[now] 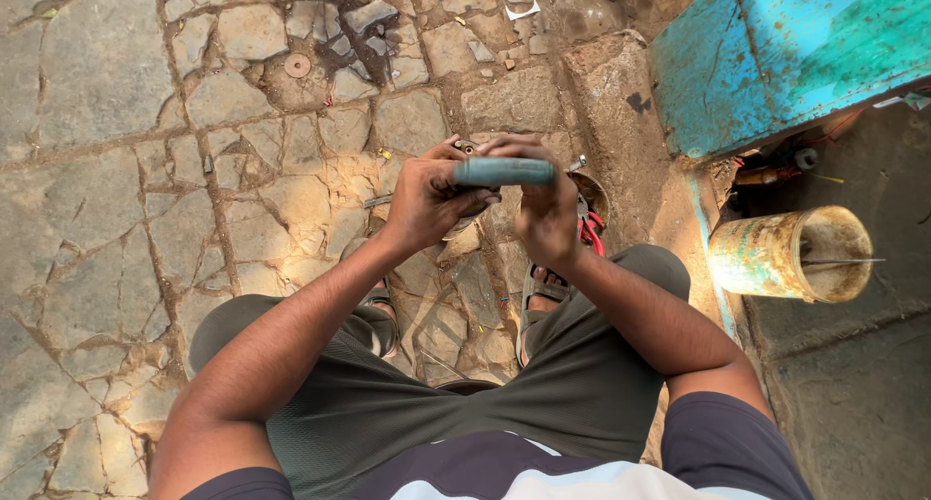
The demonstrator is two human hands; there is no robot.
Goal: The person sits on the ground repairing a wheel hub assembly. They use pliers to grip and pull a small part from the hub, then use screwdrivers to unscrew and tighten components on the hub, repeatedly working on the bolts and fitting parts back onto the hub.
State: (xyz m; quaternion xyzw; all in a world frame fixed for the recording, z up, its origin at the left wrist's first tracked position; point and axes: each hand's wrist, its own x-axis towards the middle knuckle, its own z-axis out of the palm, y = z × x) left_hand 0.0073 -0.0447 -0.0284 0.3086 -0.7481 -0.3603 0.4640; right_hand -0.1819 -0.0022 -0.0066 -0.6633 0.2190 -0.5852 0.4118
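A smooth teal cylindrical handle (504, 171) lies crosswise between both hands, above the knees. The left hand (427, 201) and right hand (545, 209) curl closed around it. Below lies cracked stone paving (116, 170); a rusty tin can (790, 255) stands near a chipped turquoise box (786, 54).

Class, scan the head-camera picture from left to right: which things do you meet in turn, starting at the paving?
Round metal disc on the paving → left hand → teal tool handle → right hand → blue-green painted box → rusty cylindrical can.
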